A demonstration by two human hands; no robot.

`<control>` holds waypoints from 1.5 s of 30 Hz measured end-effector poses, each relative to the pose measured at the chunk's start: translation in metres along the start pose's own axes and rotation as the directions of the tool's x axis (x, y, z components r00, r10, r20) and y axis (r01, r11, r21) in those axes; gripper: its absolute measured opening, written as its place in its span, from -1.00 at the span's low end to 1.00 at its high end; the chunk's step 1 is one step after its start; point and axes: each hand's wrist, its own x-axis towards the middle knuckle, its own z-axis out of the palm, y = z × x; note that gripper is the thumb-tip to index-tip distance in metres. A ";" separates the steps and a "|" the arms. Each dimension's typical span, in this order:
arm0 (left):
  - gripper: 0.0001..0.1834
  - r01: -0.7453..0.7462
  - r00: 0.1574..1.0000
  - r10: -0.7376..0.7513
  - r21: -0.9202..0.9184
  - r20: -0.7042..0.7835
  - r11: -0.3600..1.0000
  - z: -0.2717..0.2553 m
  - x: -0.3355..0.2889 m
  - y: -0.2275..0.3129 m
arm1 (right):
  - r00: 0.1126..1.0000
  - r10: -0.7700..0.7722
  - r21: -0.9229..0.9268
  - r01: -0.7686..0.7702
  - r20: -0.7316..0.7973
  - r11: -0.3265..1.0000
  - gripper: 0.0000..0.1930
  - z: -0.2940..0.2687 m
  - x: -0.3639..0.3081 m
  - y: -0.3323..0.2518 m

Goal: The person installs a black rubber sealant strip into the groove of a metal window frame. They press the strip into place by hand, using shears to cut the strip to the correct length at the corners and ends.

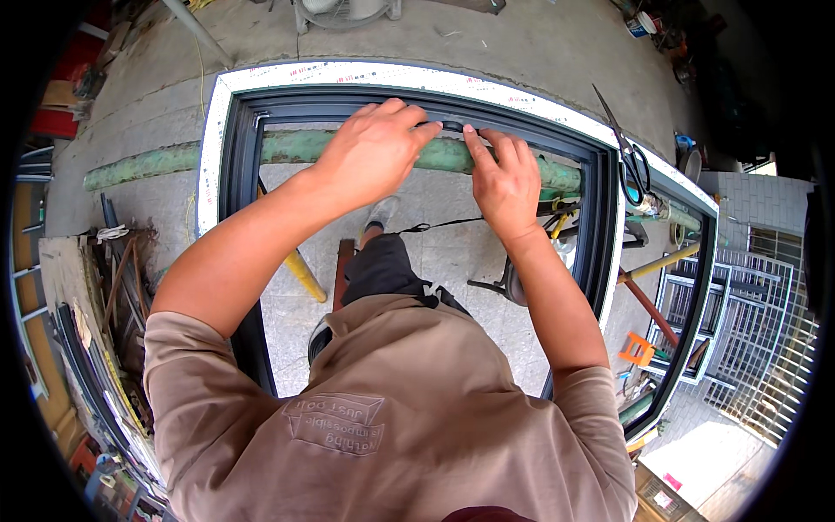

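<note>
A dark grey window frame with white printed film on its outer faces lies flat in front of me. Along the inner channel of its far side, both hands work on a thin black rubber strip. My left hand has its fingers bent and pressed together on the strip. A short way to the right, my right hand presses it with thumb and fingertips, the other fingers curled. What lies under the left fingers is partly hidden. Black-handled scissors rest on the frame's right part, blades pointing away.
A green, worn pipe passes beneath the frame, with yellow legs below. Offcuts and long profiles lean at the left. Metal grilles and an orange plastic piece are at the right. A fan stands beyond the frame.
</note>
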 end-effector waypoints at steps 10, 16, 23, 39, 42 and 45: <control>-0.60 0.045 0.999 -0.046 0.076 0.010 0.996 0.003 0.003 -0.005 | 0.999 0.037 0.036 -0.035 -0.034 0.999 -0.47 -0.001 0.017 -0.007; -0.81 0.122 0.992 -0.121 0.248 -0.017 0.961 -0.011 0.001 -0.011 | 0.993 -0.021 0.066 0.029 -0.117 0.997 -0.69 0.010 0.034 -0.011; -0.91 0.112 0.994 -0.102 0.334 -0.048 0.936 -0.007 0.002 -0.014 | 0.983 -0.030 0.094 0.047 -0.179 0.994 -0.83 0.017 0.037 -0.008; -0.84 0.116 0.989 -0.141 0.344 0.048 0.932 -0.018 0.001 -0.017 | 0.990 -0.004 0.132 0.022 -0.140 0.991 -0.76 0.015 0.032 -0.006; -0.85 0.110 0.990 -0.131 0.333 0.042 0.937 -0.018 0.003 -0.016 | 0.992 -0.022 0.148 0.041 -0.125 0.988 -0.76 0.015 0.031 -0.003; -0.86 0.107 0.991 -0.126 0.325 0.039 0.940 -0.017 0.003 -0.016 | 0.994 -0.020 0.153 0.037 -0.107 0.988 -0.77 0.014 0.032 -0.002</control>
